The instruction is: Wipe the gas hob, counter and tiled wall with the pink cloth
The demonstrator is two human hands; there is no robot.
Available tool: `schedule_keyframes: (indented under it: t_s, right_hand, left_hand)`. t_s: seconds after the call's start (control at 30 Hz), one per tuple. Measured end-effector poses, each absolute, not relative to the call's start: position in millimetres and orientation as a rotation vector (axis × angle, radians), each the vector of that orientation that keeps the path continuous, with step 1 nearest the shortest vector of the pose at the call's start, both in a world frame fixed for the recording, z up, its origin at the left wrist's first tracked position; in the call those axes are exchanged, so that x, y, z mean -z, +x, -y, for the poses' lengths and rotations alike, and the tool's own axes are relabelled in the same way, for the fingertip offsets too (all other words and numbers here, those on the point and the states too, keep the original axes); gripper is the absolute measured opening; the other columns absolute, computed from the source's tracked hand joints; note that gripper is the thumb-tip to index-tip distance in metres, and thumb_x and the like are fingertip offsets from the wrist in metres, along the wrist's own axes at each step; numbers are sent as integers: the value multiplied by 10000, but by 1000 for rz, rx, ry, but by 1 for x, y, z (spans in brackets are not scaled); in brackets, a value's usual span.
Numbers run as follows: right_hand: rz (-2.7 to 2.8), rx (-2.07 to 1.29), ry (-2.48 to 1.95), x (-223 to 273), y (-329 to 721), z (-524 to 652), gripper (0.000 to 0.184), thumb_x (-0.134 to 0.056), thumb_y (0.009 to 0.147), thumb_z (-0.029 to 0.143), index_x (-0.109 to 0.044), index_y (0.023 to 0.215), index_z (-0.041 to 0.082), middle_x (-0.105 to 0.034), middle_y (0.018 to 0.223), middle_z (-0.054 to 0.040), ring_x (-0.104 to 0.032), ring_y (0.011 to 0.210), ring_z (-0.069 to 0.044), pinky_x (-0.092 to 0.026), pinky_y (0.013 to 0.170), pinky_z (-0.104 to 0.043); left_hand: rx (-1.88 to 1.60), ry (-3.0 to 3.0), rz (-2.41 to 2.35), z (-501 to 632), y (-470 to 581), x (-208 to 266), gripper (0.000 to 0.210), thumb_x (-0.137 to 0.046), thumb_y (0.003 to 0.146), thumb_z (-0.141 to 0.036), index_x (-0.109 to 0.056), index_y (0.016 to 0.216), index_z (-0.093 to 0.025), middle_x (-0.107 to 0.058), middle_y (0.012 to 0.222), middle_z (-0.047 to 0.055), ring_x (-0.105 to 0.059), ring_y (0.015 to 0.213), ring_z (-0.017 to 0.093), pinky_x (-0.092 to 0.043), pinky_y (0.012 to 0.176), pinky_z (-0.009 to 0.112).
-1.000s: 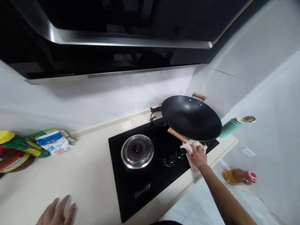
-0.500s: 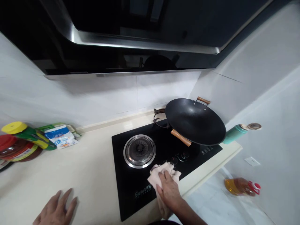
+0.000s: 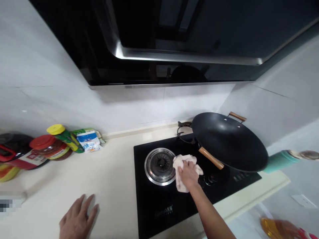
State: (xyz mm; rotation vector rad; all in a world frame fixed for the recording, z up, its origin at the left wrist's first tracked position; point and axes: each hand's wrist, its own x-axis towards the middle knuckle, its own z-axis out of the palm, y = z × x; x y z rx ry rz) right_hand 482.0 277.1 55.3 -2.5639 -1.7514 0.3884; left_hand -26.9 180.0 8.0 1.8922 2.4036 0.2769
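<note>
Cloth is clutched on the stove by the right hand; wiping seems unfinished near the wok, centre right; the left hand is spread, lower left.

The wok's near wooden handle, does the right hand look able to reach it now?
Probably yes: the near handle is close to the right hand, with only an edge of the cloth between them. The hand may first have to release the cloth.

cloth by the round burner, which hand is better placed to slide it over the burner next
Probably the right: the right hand is already on the cloth, beside the burner. The left hand is away at the counter, left of the stove.
</note>
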Motion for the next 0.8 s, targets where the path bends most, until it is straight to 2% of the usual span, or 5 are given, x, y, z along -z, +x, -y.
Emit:
schedule_keyframes:
  t_s: [0.1, 0.2, 0.3, 0.47, 0.8]
  right_hand:
    - [1697, -238, -2683, -42, 507, -297, 617, -441, 1039, 571, -479, 1567, 257, -447, 1573, -197, -432, 1410, -420, -366, 1077, -610]
    - [1541, -167, -2780, -29, 522, -313, 680, -348, 1057, 610, -420, 1608, 218, -446, 1555, -251, -460, 1370, -445, -364, 1040, -630]
    - [1623, -124, -2733, -23, 517, -328, 655, -362, 1065, 555, -443, 1586, 167, -458, 1524, -269, -482, 1340, -442, -371, 1040, -586]
    - [1917, -140, -2472, -36, 488, -371, 521, -417, 1071, 479, -553, 1491, 204, -500, 1473, -198, -468, 1345, -379, -376, 1074, -489]
    - [2401, -398, -2023, -53, 422, -468, 551, -533, 1038, 470, -515, 1533, 230, -486, 1492, -160, -448, 1337, -332, -353, 1104, -412]
  left_hand:
    - [-270, 1898, -2412, -178, -29, -4, 666, -294, 955, -575, -618, 1433, -244, -517, 1572, 157, -457, 1458, 355, -396, 1147, 578]
    - [-273, 1938, -2400, -176, -31, 1, 668, -305, 960, -569, -626, 1432, -223, -532, 1560, 167, -462, 1459, 346, -394, 1155, 556]
    - [-272, 1968, -2412, -174, -33, 6, 649, -316, 961, -550, -626, 1432, -230, -529, 1568, 158, -433, 1489, 328, -384, 1166, 533]
    - [-247, 1977, -2422, -171, -34, 10, 614, -338, 970, -536, -636, 1421, -244, -539, 1569, 138, -427, 1495, 311, -376, 1172, 511]
    - [-202, 2037, -2432, -165, -32, 7, 584, -369, 991, -513, -652, 1409, -221, -558, 1563, 142, -463, 1466, 320, -392, 1161, 504]
